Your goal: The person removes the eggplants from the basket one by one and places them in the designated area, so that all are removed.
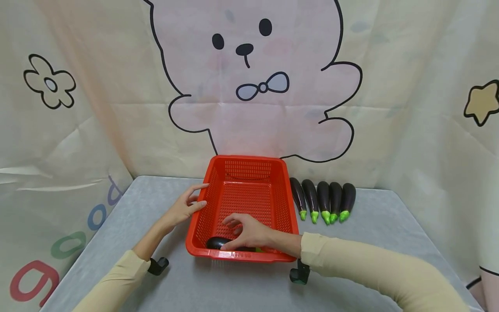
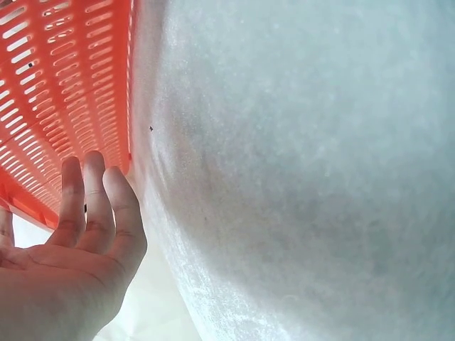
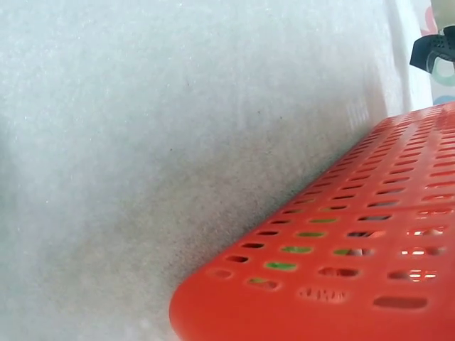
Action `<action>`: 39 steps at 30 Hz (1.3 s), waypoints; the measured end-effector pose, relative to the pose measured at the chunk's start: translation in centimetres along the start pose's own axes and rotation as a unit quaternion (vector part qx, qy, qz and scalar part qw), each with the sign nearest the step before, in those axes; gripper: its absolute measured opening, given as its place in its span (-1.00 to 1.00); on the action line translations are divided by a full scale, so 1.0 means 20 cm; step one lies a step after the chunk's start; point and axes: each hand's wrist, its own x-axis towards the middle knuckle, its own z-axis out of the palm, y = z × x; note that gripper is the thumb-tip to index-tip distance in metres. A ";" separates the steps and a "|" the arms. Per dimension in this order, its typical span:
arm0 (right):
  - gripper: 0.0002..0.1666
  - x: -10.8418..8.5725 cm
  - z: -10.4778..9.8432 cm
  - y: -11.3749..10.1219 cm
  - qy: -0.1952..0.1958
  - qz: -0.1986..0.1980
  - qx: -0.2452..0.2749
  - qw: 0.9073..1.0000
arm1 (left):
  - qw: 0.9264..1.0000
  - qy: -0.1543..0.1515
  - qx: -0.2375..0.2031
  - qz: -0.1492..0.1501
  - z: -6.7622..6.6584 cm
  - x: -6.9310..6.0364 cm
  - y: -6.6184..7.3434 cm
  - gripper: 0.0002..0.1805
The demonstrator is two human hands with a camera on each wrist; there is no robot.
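Note:
A red plastic basket (image 1: 243, 208) with slotted walls stands on the table. Beside its left wall is my left hand (image 1: 183, 210), thumb and index finger at the rim. In the left wrist view, the other fingers (image 2: 94, 202) extend loosely along the outer wall. My right hand (image 1: 249, 234) reaches over the near side into the basket. There its thumb lies against a dark eggplant (image 1: 215, 242) along the near wall, while the other fingers stay apart from it, loosely bent. The hand covers the eggplant's middle. Through the slots in the right wrist view, bits of its green stem (image 3: 281, 266) show.
Several dark eggplants (image 1: 323, 197) with green stem ends lie in a row on the table, right of the basket. A grey-white cloth (image 1: 351, 225) covers the table. Behind it hangs a curtain (image 1: 390, 86) printed with a cartoon bear.

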 end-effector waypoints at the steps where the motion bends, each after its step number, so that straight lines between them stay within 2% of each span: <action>1: -0.29 0.00 0.00 0.00 -0.003 0.000 0.002 1.000 | 1.000 0.000 0.000 0.000 0.00 0.00 0.00 -0.36; 13: -0.43 0.03 0.01 0.00 -0.049 -0.048 0.015 0.998 | 1.000 -0.002 -0.003 0.000 0.00 -0.01 0.00 -0.35; 20: -0.55 0.04 0.01 0.01 -0.062 -0.056 0.003 0.997 | 1.000 -0.001 -0.001 0.002 0.00 -0.01 0.01 -0.35; 30: -0.59 0.05 0.00 0.00 -0.039 -0.060 0.010 0.997 | 1.000 -0.003 0.001 -0.003 0.00 -0.01 0.01 -0.35; 39: -0.57 0.02 -0.02 -0.03 -0.015 -0.059 0.023 0.998 | 1.000 -0.001 0.001 -0.006 0.00 -0.01 0.01 -0.35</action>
